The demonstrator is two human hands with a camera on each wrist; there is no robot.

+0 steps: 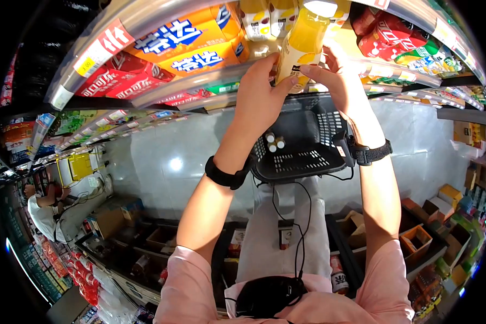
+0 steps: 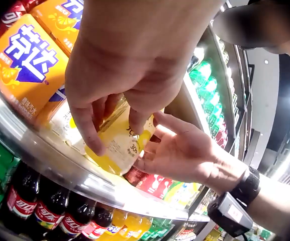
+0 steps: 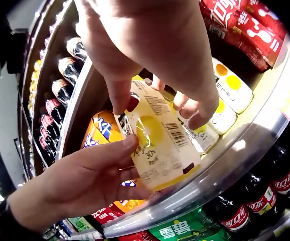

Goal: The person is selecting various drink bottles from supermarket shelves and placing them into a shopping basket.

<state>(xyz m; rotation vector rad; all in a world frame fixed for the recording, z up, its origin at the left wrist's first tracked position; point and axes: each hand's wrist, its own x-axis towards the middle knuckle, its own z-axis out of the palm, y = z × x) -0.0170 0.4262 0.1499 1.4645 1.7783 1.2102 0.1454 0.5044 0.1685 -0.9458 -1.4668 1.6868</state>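
Both hands hold one yellow juice bottle (image 1: 303, 46) with a pale label, upright and slightly tilted at the shelf edge. In the head view the left hand (image 1: 262, 94) grips its lower left side, and the right hand (image 1: 337, 81) has its thumb across the label and its fingers behind. The left wrist view shows the left hand (image 2: 130, 65) curled round the bottle (image 2: 120, 143), the right hand (image 2: 185, 150) against its other side. In the right wrist view the label's barcode side of the bottle (image 3: 160, 138) shows between the right hand (image 3: 155, 55) and the left hand (image 3: 94, 175).
Similar bottles (image 1: 255, 21) stand behind on the shelf, between orange packs (image 1: 183, 40) and red packs (image 1: 391, 35). Below hangs or stands a black basket (image 1: 299, 170) with several light-capped items (image 1: 271, 147) in it. Another person (image 1: 48, 208) is at the left, near a yellow basket (image 1: 78, 164).
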